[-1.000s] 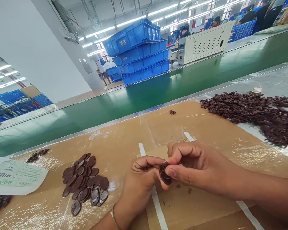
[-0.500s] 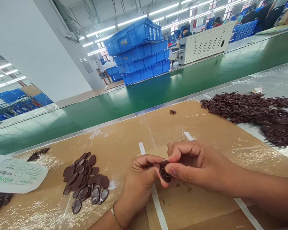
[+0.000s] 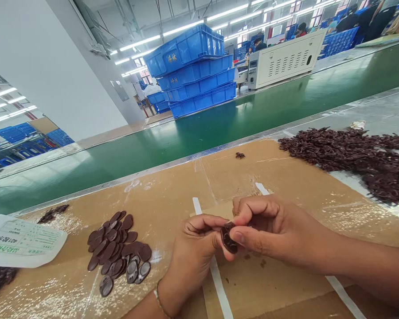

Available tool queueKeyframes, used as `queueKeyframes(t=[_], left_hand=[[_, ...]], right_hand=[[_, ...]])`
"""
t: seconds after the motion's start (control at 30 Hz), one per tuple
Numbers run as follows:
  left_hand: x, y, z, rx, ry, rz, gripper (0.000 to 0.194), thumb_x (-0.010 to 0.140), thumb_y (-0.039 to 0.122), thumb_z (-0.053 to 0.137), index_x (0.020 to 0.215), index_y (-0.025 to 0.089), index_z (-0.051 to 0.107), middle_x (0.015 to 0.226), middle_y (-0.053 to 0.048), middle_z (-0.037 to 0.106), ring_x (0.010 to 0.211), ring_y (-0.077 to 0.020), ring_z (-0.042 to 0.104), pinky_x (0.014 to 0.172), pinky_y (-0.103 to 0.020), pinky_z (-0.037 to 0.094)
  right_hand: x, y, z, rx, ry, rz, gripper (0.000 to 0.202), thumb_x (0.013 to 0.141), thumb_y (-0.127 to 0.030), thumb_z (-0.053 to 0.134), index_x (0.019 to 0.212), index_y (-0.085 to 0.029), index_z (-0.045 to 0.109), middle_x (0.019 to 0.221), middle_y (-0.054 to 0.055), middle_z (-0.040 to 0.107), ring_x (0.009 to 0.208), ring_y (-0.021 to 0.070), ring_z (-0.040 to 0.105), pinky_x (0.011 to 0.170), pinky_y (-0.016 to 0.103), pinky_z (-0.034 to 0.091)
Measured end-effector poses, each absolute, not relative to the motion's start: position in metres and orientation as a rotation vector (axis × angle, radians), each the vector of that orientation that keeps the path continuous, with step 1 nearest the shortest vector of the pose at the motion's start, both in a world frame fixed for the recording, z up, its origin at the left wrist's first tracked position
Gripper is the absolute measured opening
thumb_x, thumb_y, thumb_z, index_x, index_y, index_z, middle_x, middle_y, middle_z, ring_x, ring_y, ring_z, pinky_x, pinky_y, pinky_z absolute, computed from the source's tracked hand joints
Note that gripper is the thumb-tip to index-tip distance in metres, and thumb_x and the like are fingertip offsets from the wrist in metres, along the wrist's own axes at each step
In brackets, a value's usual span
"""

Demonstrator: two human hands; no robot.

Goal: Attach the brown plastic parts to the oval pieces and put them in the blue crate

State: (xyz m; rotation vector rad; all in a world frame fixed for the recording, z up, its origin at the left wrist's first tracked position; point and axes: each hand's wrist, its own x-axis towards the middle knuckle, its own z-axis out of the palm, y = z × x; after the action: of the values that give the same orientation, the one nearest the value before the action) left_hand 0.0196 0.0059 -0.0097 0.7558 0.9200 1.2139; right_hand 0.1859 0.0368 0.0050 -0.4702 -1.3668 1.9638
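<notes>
Between my two hands is a small dark brown oval piece point(image 3: 228, 239), held above the brown board. My left hand point(image 3: 199, 248) pinches its lower left side between thumb and fingers. The thumb and index finger of my right hand point(image 3: 262, 228) press together at its upper right edge; whether a second small part sits under those fingertips is hidden. A pile of flat dark brown oval discs point(image 3: 115, 248) lies left of my left hand, several of them shiny. Beyond my right hand is a large heap of thin dark brown twig-like pieces point(image 3: 346, 155).
A white labelled bottle point(image 3: 23, 241) lies at the left edge, with dark pieces point(image 3: 0, 280) beside it. White tape strips point(image 3: 221, 288) run across the brown board point(image 3: 166, 190). Behind are a green conveyor belt point(image 3: 199, 128), stacked blue crates point(image 3: 199, 66) and a beige machine point(image 3: 286, 60).
</notes>
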Motion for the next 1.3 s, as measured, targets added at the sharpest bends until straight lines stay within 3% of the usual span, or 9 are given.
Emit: queueKeyframes(t=[0.7,1.0,1.3], left_hand=[[0.0169,0.0049,-0.0107,0.756,0.901,1.206,0.020,0.057,0.026,0.095,0.066,0.020,0.078,0.050,0.000,0.071,0.047,-0.0097,0.066,0.050,-0.013,0.052],[0.0186,0.0052,-0.0089,0.750,0.898,1.200,0.021,0.055,0.025,0.096,0.065,0.021,0.079,0.051,0.000,0.071,0.046,-0.0079,0.066,0.050,-0.011,0.053],[0.0166,0.0049,-0.0119,0.746,0.871,1.206,0.019,0.059,0.024,0.095,0.067,0.020,0.078,0.050,0.000,0.071,0.047,-0.0087,0.067,0.050,-0.010,0.052]], right_hand=[[0.1875,0.0357,0.0042,-0.509,-1.389,1.937,0.024,0.078,-0.021,0.082,0.075,-0.018,0.059,0.076,0.000,0.071,0.075,0.0117,0.070,0.068,0.023,0.052],[0.1867,0.0343,0.0079,-0.444,-1.281,2.013,0.023,0.076,-0.009,0.082,0.073,-0.016,0.061,0.073,-0.003,0.072,0.072,0.0070,0.069,0.067,0.016,0.052],[0.1868,0.0360,0.0045,-0.457,-1.325,1.983,0.021,0.077,-0.012,0.081,0.075,-0.017,0.061,0.076,-0.001,0.073,0.075,0.0090,0.070,0.067,0.018,0.053]])
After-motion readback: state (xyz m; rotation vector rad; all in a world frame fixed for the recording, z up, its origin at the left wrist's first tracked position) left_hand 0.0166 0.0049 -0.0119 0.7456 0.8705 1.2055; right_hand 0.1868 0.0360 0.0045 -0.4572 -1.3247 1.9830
